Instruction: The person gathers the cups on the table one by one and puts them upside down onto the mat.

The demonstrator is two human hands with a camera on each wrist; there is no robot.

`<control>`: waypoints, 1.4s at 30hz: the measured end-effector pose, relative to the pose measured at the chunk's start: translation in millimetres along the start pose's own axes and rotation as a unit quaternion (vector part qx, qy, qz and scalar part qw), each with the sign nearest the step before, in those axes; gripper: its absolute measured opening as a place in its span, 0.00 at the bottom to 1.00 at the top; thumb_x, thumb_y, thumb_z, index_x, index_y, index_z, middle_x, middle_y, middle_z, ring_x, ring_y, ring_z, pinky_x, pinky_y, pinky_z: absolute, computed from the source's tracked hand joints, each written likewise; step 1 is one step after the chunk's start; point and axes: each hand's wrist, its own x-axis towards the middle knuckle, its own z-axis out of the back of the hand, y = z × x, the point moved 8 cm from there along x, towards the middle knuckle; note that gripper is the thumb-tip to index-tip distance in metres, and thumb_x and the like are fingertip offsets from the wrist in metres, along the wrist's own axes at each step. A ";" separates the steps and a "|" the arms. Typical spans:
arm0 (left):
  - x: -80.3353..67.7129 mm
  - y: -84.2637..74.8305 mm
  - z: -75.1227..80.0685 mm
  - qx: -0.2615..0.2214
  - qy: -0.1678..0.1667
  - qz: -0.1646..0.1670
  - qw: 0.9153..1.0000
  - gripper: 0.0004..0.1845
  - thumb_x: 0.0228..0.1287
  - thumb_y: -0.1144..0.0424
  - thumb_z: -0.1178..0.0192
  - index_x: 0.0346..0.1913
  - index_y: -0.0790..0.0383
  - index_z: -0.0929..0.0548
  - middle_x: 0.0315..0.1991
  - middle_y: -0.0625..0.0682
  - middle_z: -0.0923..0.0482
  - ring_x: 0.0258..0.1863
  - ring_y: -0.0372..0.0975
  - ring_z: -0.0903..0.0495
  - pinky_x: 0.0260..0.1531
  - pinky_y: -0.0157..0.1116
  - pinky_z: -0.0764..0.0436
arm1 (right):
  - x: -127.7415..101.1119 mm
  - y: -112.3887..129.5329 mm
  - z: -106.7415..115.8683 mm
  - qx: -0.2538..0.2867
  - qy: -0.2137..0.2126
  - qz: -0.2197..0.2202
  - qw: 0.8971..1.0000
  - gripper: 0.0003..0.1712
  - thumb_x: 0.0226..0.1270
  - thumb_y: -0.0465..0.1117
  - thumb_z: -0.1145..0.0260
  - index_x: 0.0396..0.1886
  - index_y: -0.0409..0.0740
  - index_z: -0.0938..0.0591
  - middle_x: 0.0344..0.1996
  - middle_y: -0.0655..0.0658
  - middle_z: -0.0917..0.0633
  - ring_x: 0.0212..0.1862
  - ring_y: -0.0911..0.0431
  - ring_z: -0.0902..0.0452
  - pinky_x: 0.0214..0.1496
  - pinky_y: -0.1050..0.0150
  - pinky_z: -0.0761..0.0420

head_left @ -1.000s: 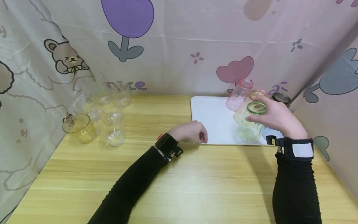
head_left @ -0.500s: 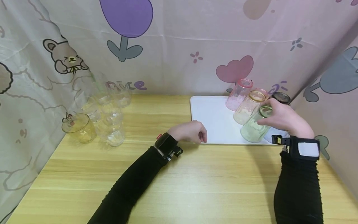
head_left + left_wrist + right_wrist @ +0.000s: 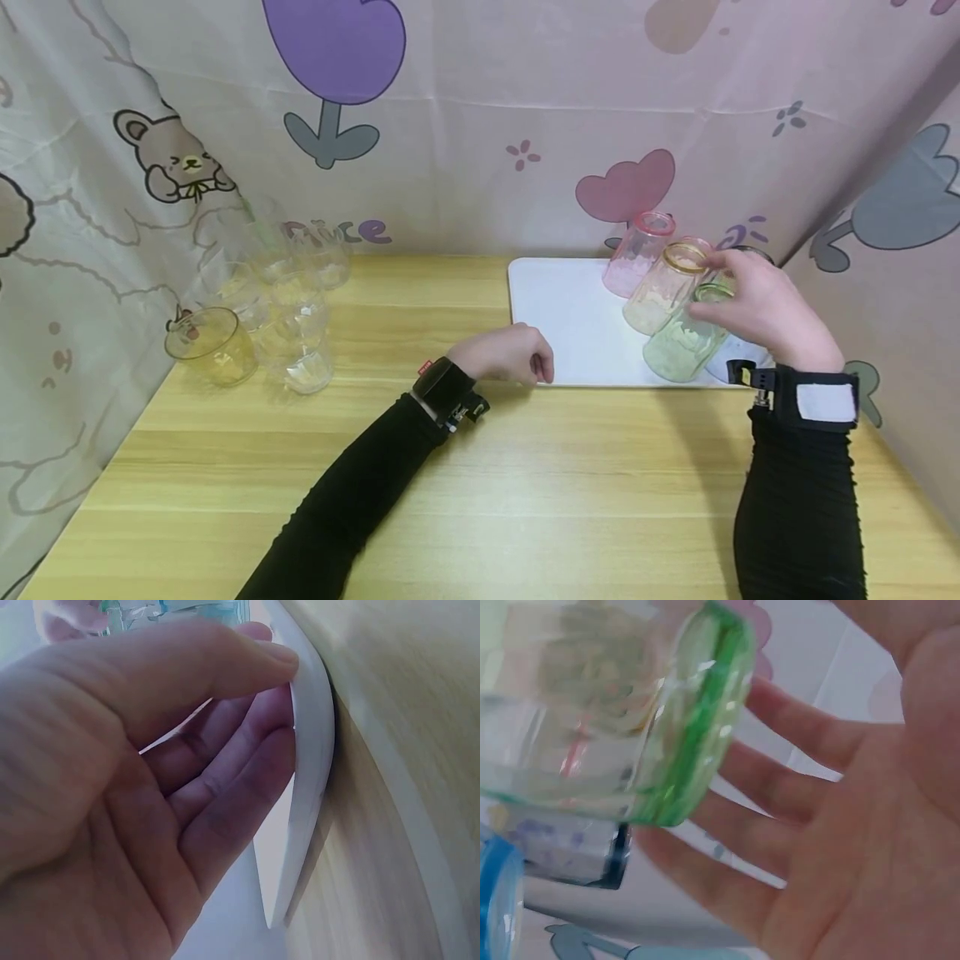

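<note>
Three tinted ribbed glass cups lie tilted in a row on the white rectangular tray (image 3: 570, 333) — a pink one (image 3: 636, 254) at the back, an amber one (image 3: 662, 287) in the middle and the green-tinted ribbed glass cup (image 3: 681, 342) nearest the front edge. That looks like part of the work done, since a cluster of clear glass cups (image 3: 296, 308) and a yellow glass cup (image 3: 210, 343) stand well apart on the left of the wooden table (image 3: 480, 483). The right hand (image 3: 765, 312) touches the green cup's rim with relaxed, spread fingers; the wrist view shows the green base ring (image 3: 705, 720) against the fingertips, not gripped. The cup's long axis slants, base up toward the hand, mouth down on the tray. The left hand (image 3: 510, 354) pinches the tray's near-left corner (image 3: 307, 750) — thumb on top, fingers beneath.
</note>
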 end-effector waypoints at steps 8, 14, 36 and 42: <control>-5.6 2.4 15.4 0.017 -0.072 0.003 0.997 0.09 0.66 0.72 0.32 0.47 0.64 0.11 0.44 0.53 0.13 0.43 0.38 0.18 0.46 0.28 0.18 | -7.3 42.7 5.8 0.036 -0.151 0.061 0.986 0.31 0.69 0.44 0.31 0.68 0.35 0.24 0.62 0.31 0.24 0.63 0.34 0.30 0.60 0.33 0.31; -17.8 0.4 39.6 0.028 -0.193 -0.011 0.981 0.16 0.67 0.66 0.29 0.55 0.65 0.14 0.49 0.55 0.16 0.51 0.45 0.19 0.56 0.36 0.19 | -9.7 71.0 -3.8 0.044 -0.216 0.131 0.967 0.24 0.66 0.38 0.29 0.59 0.34 0.20 0.54 0.31 0.19 0.54 0.36 0.24 0.53 0.39 0.26; -142.1 17.1 80.7 0.009 -0.537 0.020 0.844 0.26 0.67 0.62 0.29 0.63 0.70 0.22 0.59 0.62 0.23 0.58 0.53 0.23 0.60 0.49 0.21 | 11.3 133.6 -135.2 -0.066 -0.023 0.223 0.972 0.18 0.64 0.45 0.25 0.50 0.41 0.14 0.42 0.43 0.14 0.40 0.47 0.16 0.37 0.46 0.16; -171.6 21.7 81.4 -0.003 -0.556 0.056 0.829 0.37 0.67 0.60 0.29 0.73 0.70 0.32 0.68 0.63 0.31 0.67 0.53 0.31 0.69 0.52 0.28 | 8.6 138.9 -163.5 -0.082 0.030 0.236 0.968 0.13 0.63 0.45 0.26 0.43 0.43 0.12 0.35 0.48 0.15 0.35 0.51 0.18 0.34 0.50 0.16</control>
